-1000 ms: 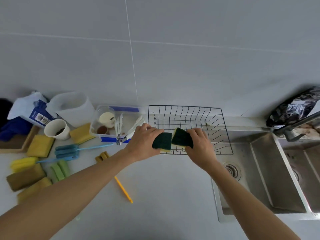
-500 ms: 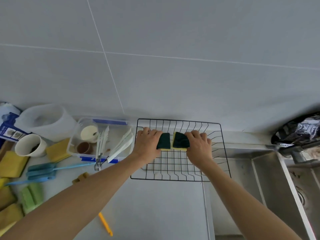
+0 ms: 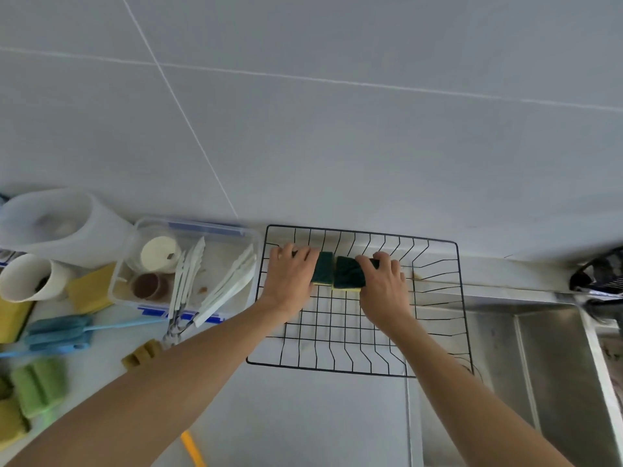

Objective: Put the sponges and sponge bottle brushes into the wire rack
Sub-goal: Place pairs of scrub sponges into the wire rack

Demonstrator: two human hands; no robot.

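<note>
A black wire rack (image 3: pixel 435 335) stands on the counter against the wall. Inside it, at the far left, my left hand (image 3: pixel 290 278) holds a green-and-yellow sponge (image 3: pixel 323 272), fingers curled over its top. Right beside it my right hand (image 3: pixel 384 284) grips a second green-and-yellow sponge (image 3: pixel 347 276). The two sponges touch side by side on the rack floor. Left on the counter lie blue sponge bottle brushes (image 3: pixel 60 332), a green sponge brush (image 3: pixel 38 385), yellow sponges (image 3: pixel 89 288) and a yellow-handled brush (image 3: pixel 192 449).
A clear plastic box (image 3: pixel 192 227) with tongs and small cups sits left of the rack. Beyond it stand a white jug (image 3: pixel 60 224) and a white cup (image 3: pixel 23 278). A steel sink (image 3: pixel 553 372) lies right of the rack, with a dark bag (image 3: pixel 603 271) behind it.
Both hands carried the sponges from above the rack's front edge to its far side and lowered them onto the rack floor. The camera view shifted left and down.
</note>
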